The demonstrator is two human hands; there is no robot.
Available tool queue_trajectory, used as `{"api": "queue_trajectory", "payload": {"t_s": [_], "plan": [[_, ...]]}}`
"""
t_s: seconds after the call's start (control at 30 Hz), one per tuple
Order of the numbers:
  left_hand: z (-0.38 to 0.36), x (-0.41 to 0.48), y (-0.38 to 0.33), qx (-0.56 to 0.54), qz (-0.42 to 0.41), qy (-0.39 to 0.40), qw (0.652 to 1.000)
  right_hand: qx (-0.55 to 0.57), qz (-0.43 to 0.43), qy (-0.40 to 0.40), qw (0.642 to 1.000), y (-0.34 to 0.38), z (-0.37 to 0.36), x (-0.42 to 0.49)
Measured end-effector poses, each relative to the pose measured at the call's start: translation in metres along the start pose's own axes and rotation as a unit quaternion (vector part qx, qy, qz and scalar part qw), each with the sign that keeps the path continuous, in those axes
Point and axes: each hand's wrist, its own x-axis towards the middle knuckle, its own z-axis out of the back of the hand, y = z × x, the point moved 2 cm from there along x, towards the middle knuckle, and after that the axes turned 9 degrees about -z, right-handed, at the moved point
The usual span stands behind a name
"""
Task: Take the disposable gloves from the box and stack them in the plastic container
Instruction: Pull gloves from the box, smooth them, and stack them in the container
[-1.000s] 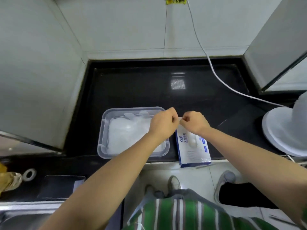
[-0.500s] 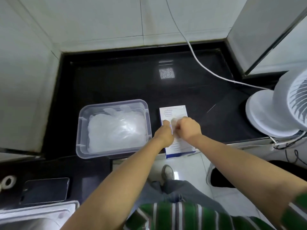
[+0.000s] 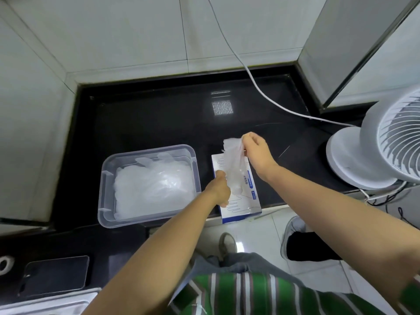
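A white and blue glove box (image 3: 246,201) lies on the black counter, its near end over the counter edge. My right hand (image 3: 259,153) pinches a thin clear glove (image 3: 233,160) by its top and holds it stretched up above the box. My left hand (image 3: 219,189) rests on the box's left side, fingers curled at the glove's lower end. Left of the box stands a clear plastic container (image 3: 145,220) with a heap of clear gloves (image 3: 154,189) inside.
A white fan (image 3: 381,151) stands at the right, its white cable (image 3: 256,87) running up the tiled wall. A dark phone (image 3: 54,275) and a tape roll (image 3: 4,264) lie at the lower left. The counter's front edge runs just under the box.
Both hands were together at the box opening; my right hand has since lifted away and up, drawing a glove out. My left hand stays down at the box.
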Motion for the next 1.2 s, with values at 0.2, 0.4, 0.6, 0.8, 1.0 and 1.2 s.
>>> {"api": "queue_trajectory", "payload": {"t_s": [0.2, 0.4, 0.6, 0.8, 1.0, 1.2], "plan": [[0.045, -0.010, -0.016, -0.126, -0.070, -0.349, 0.926, 0.024, 0.027, 0.005, 0.999, 0.003, 0.003, -0.001], [0.084, -0.036, -0.032, -0.223, -0.127, -0.344, 0.903, -0.001, 0.051, 0.027, 0.998, 0.001, -0.005, -0.006], [0.094, -0.045, -0.010, -0.318, -0.152, -0.278, 0.894, -0.005, 0.024, 0.077, 0.997, 0.007, -0.018, -0.010], [0.107, -0.071, 0.011, -0.396, -0.171, -0.216, 0.876, -0.024, -0.030, 0.276, 0.960, 0.020, -0.043, -0.014], [0.121, -0.082, 0.048, -0.369, -0.094, -0.311, 0.871, 0.048, 0.019, 0.196, 0.979, 0.030, -0.071, -0.022], [0.127, -0.087, 0.097, -0.457, -0.001, -0.341, 0.821, 0.006, 0.029, 0.153, 0.988, 0.030, -0.106, -0.034]]}}
